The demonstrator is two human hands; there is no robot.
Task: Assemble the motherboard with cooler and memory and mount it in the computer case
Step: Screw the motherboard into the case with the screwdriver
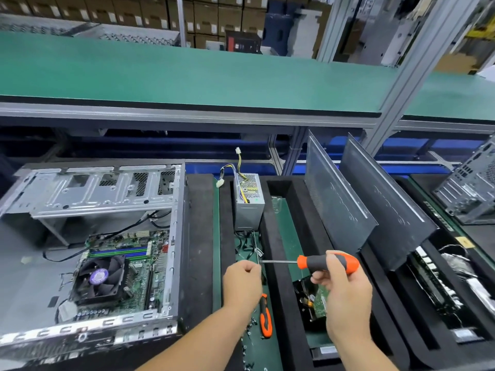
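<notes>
The open computer case (91, 194) lies on its side at the left. Inside it sits the green motherboard (139, 271) with a black fan cooler (100, 277) and memory sticks (117, 252). My right hand (340, 287) grips an orange and grey screwdriver (328, 262) by its handle, shaft pointing left. My left hand (242, 279) is curled at the shaft's tip; what its fingers pinch is hidden. Both hands hover over the green tray right of the case.
A second orange screwdriver (265, 317) and loose screws (249, 330) lie on the green mat. A power supply (247, 202) with cables stands behind. Black foam dividers (281, 263), two dark side panels (337, 199), a hard drive (318, 301) and another case (471, 188) are at the right.
</notes>
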